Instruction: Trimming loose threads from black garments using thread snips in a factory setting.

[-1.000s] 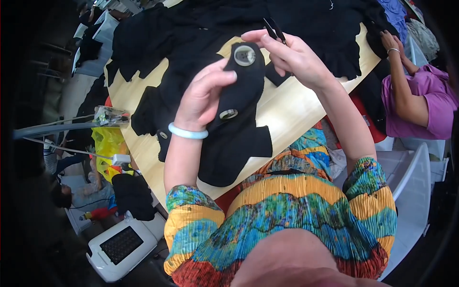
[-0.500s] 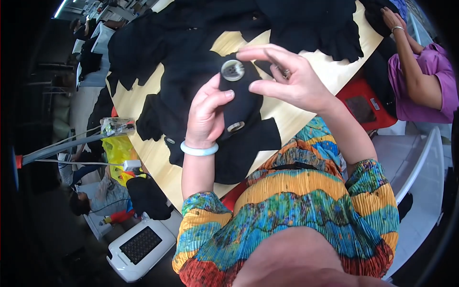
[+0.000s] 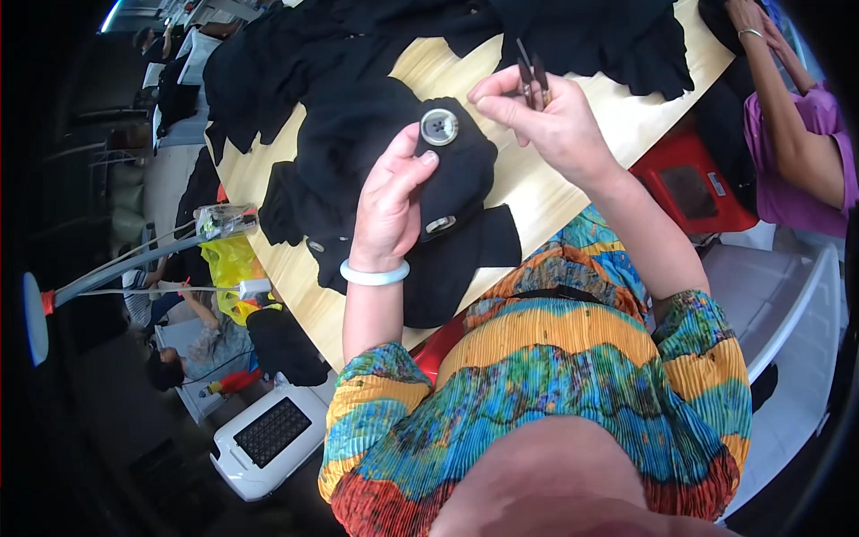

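A large grey-white button [image 3: 439,127] sits on a black garment [image 3: 353,134] that is spread over the wooden table. My left hand [image 3: 386,208] grips the cloth just below that button, thumb and fingers closed on it. Another button [image 3: 441,224] shows lower on the same garment, to the right of my left wrist. Off to the right of the large button, my right hand [image 3: 564,121] is raised with a pair of thread snips [image 3: 526,72] held in it, blades upward. Its thumb and forefinger are pinched together; any thread between them is too fine to make out.
More black garments [image 3: 591,40] cover the far part of the table [image 3: 546,192]. A lamp arm [image 3: 125,268] reaches in from the left beside a yellow bag [image 3: 228,277]. At the right are a red stool [image 3: 689,192] and another person in a purple top [image 3: 796,192].
My right hand has drawn away from the large button, to the right, and its thumb and forefinger have come together. The snips now point upward. My left hand keeps its grip on the cloth.
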`<state>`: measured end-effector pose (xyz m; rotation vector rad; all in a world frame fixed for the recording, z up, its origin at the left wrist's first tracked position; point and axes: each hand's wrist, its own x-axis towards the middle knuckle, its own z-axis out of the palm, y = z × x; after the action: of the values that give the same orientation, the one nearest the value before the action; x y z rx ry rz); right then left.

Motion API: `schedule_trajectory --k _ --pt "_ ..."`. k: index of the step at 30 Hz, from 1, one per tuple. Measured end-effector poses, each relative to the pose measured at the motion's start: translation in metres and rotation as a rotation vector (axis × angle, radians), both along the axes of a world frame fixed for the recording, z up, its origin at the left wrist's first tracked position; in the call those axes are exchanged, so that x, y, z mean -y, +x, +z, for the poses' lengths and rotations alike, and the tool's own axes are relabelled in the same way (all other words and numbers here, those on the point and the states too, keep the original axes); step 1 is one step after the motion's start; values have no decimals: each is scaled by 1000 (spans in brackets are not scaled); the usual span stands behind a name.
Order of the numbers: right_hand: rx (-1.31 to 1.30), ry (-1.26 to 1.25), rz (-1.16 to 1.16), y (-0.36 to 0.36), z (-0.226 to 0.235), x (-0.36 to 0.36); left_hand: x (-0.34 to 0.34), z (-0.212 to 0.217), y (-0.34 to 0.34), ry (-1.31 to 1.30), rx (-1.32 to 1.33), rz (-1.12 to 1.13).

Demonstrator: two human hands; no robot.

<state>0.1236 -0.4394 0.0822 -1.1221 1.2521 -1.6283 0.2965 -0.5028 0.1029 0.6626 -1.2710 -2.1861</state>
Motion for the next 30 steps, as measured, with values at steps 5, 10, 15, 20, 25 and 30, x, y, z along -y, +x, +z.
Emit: schedule_trajectory --k 5,10,15,20,25,30 --pt "-8 -29 22 -2 -2 0 -4 -2 8 36 -29 36" --pt "37 -171 354 11 -7 2 -7 -7 11 -120 -7 12" --pt "93 28 275 9 -1 -6 -16 -5 4 -480 67 165" --pt "-16 -18 146 16 3 -10 -11 -12 6 -1173 202 291" --pt "-19 -21 92 18 6 -10 -12 -18 4 -562 95 338" --pt "-61 -27 72 17 -1 -7 -11 -24 1 -267 -38 318"
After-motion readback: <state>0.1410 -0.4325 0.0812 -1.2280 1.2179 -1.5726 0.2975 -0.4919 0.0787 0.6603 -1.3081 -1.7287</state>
